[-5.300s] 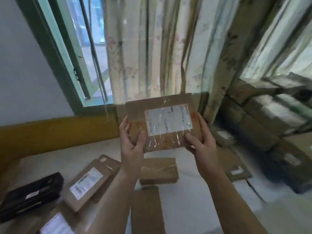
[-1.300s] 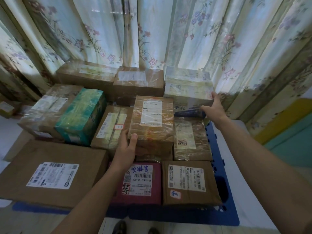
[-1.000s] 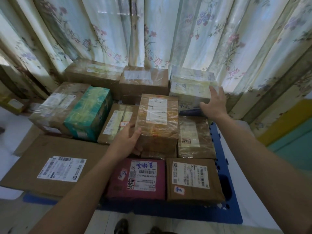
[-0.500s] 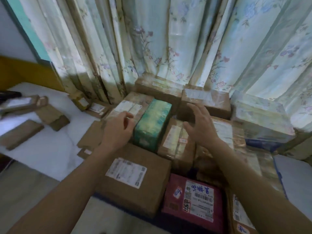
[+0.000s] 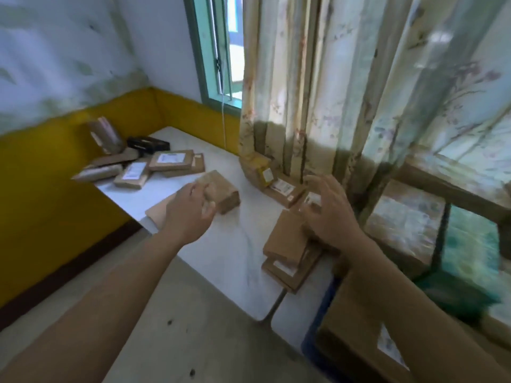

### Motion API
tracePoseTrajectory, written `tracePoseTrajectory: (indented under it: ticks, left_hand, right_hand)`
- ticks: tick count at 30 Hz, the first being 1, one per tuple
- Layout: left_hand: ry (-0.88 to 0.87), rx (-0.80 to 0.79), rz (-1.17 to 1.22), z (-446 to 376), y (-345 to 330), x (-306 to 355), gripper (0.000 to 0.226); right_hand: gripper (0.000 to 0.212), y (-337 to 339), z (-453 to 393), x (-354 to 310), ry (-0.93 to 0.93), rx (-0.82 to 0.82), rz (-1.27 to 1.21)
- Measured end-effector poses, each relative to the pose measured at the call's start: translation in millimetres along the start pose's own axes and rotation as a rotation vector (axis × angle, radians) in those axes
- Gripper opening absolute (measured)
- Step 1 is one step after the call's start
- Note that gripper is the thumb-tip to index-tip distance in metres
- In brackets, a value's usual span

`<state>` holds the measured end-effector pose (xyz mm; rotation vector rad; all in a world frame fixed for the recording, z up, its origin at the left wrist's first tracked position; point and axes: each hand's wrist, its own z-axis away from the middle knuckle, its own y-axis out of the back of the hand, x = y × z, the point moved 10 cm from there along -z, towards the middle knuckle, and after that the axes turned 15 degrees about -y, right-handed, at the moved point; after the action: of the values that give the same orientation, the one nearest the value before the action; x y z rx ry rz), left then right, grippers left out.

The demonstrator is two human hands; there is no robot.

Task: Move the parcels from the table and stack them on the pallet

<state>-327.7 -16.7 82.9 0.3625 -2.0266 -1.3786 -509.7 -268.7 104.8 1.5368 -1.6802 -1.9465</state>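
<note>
Parcels wait on the white table (image 5: 229, 252), and neither hand has one yet. The left hand (image 5: 190, 214), mid-frame, reaches out with relaxed, spread fingers, empty, its fingertips right at the near corner of a small brown box (image 5: 221, 193); whether they touch is blurred. The right hand (image 5: 329, 214) hovers with fingers splayed above a short stack of flat cardboard parcels (image 5: 287, 252) at the table's right edge, gripping nothing.

That small box looks stiff, taped and light, likely a one-hand lift, best taken across its short sides with thumb opposite fingers. The flat parcels look thin and rigid but may slide off one another, so pinching by the long edges or lifting them together with both hands seems safer. Glossy tape could be slippery.

Further parcels lie in a loose cluster (image 5: 154, 167) at upper left of the table, and two more (image 5: 273, 181) against the floral curtain (image 5: 318, 92). At lower right, the blue pallet (image 5: 318, 322) already carries wrapped boxes (image 5: 403, 225). Yellow-and-white walls and a green window frame (image 5: 204, 51) close the corner.
</note>
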Motion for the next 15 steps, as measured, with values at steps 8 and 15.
tracePoseTrajectory:
  ticks: [8, 15]
  left_hand:
    - [0.197, -0.134, -0.067, -21.2, 7.5, -182.1, 0.065]
    - [0.235, -0.183, 0.006, -67.8, -9.6, -275.0, 0.063]
  right_hand:
    - [0.062, -154.3, -53.9, -63.0, -0.099, -0.194, -0.045]
    - [0.059, -263.7, -127.1, -108.7, -0.194, -0.332, -0.13]
